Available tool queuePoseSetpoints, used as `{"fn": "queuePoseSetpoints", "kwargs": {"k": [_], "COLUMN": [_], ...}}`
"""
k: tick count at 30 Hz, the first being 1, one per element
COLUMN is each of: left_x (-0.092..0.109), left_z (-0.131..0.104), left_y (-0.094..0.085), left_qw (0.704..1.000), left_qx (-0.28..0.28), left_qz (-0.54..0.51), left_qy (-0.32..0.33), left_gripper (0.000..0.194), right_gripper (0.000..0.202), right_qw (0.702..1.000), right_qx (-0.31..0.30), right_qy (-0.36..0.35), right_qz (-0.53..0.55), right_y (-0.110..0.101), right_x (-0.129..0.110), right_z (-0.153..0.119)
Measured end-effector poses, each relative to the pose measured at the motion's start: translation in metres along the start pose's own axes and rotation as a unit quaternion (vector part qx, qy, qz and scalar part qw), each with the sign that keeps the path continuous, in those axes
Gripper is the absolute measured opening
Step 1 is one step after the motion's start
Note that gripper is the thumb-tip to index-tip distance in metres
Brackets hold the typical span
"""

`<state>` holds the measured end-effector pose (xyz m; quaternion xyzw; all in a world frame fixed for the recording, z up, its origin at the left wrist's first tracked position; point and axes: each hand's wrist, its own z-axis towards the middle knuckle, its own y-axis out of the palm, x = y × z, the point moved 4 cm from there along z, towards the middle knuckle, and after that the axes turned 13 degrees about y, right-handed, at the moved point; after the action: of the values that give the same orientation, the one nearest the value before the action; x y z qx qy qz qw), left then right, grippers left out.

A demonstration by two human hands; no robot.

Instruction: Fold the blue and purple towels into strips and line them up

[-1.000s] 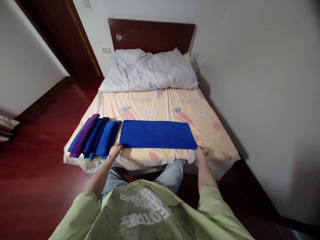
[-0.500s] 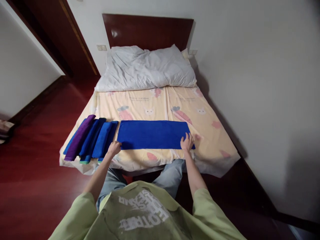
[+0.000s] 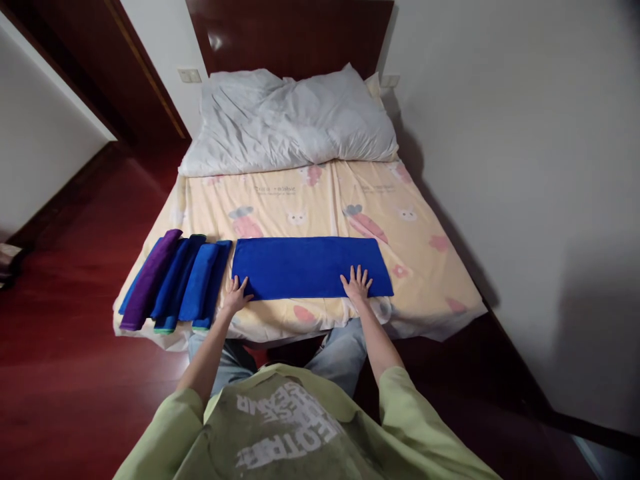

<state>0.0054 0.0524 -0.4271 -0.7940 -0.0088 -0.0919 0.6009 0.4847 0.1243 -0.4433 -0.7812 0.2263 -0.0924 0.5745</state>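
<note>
A blue towel (image 3: 305, 267) lies flat as a long rectangle across the front part of the bed. My left hand (image 3: 237, 295) rests at its near left corner, fingers apart. Spread flat on the towel's near right part is my right hand (image 3: 357, 285). Left of the towel, several rolled or folded towels lie side by side: a purple towel (image 3: 151, 280) at the outer left and a blue one (image 3: 199, 283) closer to my left hand. Some of them show green edges.
The bed's yellow sheet (image 3: 310, 193) has carrot and rabbit prints. A crumpled white quilt or pillow (image 3: 295, 123) lies by the dark wooden headboard (image 3: 290, 33). A white wall (image 3: 510, 133) stands to the right, with red flooring (image 3: 65, 280) on the left.
My right hand has moved left from the towel's right end and now lies flat. My left hand's fingers have opened from a closed hold at the corner. The view has tipped down slightly.
</note>
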Motion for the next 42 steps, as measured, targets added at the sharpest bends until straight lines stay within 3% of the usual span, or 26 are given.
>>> {"fn": "queuePoseSetpoints", "kwargs": {"k": [3,7,10,17,22,27,33,38,42], "left_x": [-0.003,-0.005,-0.005,-0.009,-0.016,-0.028,-0.04,-0.043,-0.009], "left_z": [0.002,0.002,0.002,0.014,0.059,0.121,0.164,0.173,0.147], "left_y": [0.0,-0.001,-0.001,-0.013,-0.042,-0.071,-0.074,-0.071,-0.072], "left_qw": [1.0,0.999,0.999,0.995,0.994,0.99,0.983,0.987,0.993], "left_qx": [-0.022,-0.039,-0.044,-0.098,-0.07,-0.118,-0.147,-0.133,-0.033], "left_qz": [-0.008,-0.009,-0.004,0.02,0.068,0.065,0.096,0.092,0.105], "left_qy": [0.005,0.009,0.01,0.015,0.04,0.043,0.046,0.016,0.045], "left_gripper": [0.081,0.085,0.086,0.095,0.105,0.133,0.155,0.149,0.12], "right_gripper": [0.074,0.072,0.07,0.066,0.067,0.066,0.067,0.067,0.068], "right_qw": [1.0,0.996,0.992,0.985,0.983,0.982,0.982,0.981,0.983], "right_qx": [-0.005,0.061,0.104,0.156,0.17,0.175,0.18,0.188,0.175], "right_qy": [0.005,0.06,0.061,0.053,0.049,0.054,0.051,0.045,0.053], "right_qz": [0.004,0.025,0.034,0.046,0.045,0.041,0.039,0.023,0.012], "right_y": [-0.008,-0.017,-0.016,-0.008,-0.007,-0.006,-0.004,-0.003,0.001], "right_x": [0.006,0.035,0.052,0.054,0.054,0.053,0.052,0.053,0.054], "right_z": [0.006,0.012,0.011,0.007,0.009,0.012,0.012,0.013,0.016]}}
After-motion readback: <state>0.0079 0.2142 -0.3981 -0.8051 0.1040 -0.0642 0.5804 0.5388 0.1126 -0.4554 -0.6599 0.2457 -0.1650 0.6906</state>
